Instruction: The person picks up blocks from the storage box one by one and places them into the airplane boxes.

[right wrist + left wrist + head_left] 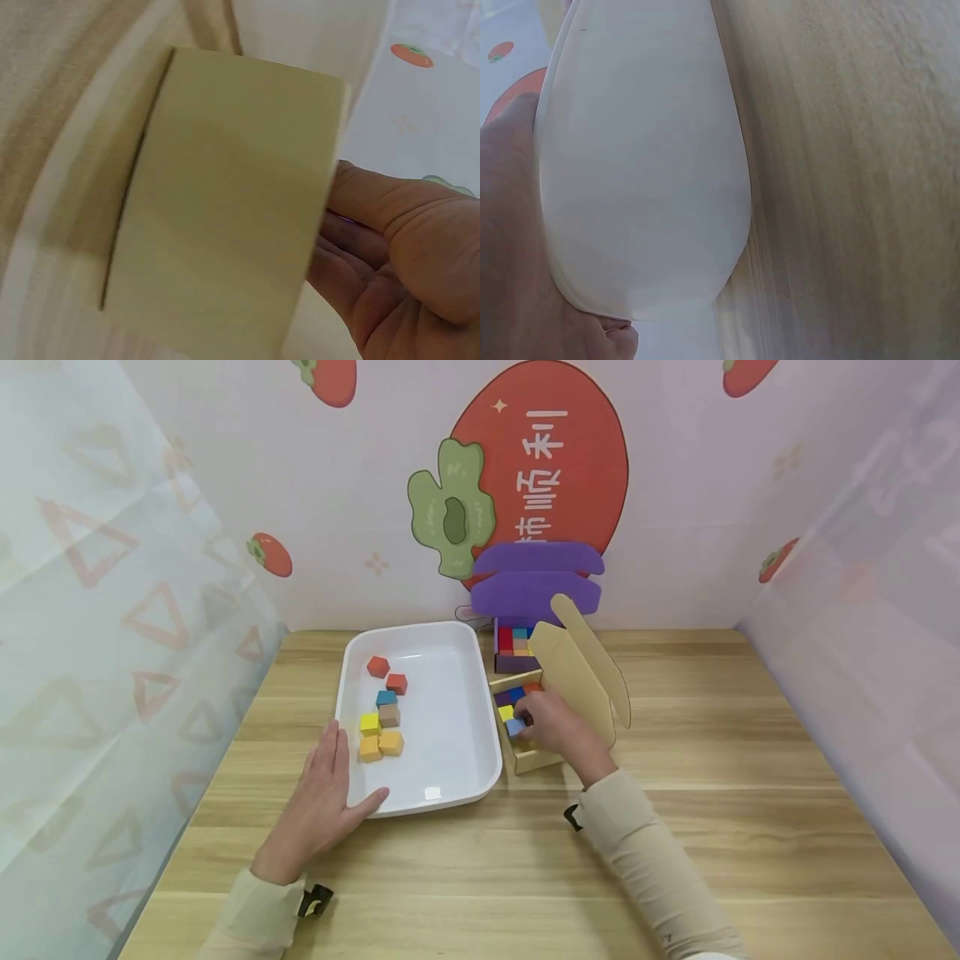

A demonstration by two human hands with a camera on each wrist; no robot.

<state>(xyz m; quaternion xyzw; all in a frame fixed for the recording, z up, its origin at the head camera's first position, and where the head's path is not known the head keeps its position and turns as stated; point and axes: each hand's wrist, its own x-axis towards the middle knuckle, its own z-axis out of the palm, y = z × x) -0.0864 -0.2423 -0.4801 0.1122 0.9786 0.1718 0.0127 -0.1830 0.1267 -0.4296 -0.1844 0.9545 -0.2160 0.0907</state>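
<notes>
Inside the tan cardboard box (536, 761), near its left wall, one light blue block (514, 727) sits between the fingers of the right hand (561, 727), which pinch it; four more blocks show in there, one yellow (506, 713), one blue (516, 694), one purple (502, 699) and one red-orange (532, 688), the hand and lid hiding the rest. Just left of that box lies one white tray (442, 710) with seven blocks: two red (378, 667), one teal (386, 697), one brown (389, 716), one yellow (370, 724) and two orange (391, 743); the left hand (318, 797) rests on its near left corner, fingers straight along the rim, thumb spread apart from them. Behind the tan box stands one purple box (537, 593), lid raised, its coloured blocks partly hidden; all three containers stand on one wood-grained bench (712, 793), before a backdrop (682, 527) with one large red fruit (581, 443) printed on it.
</notes>
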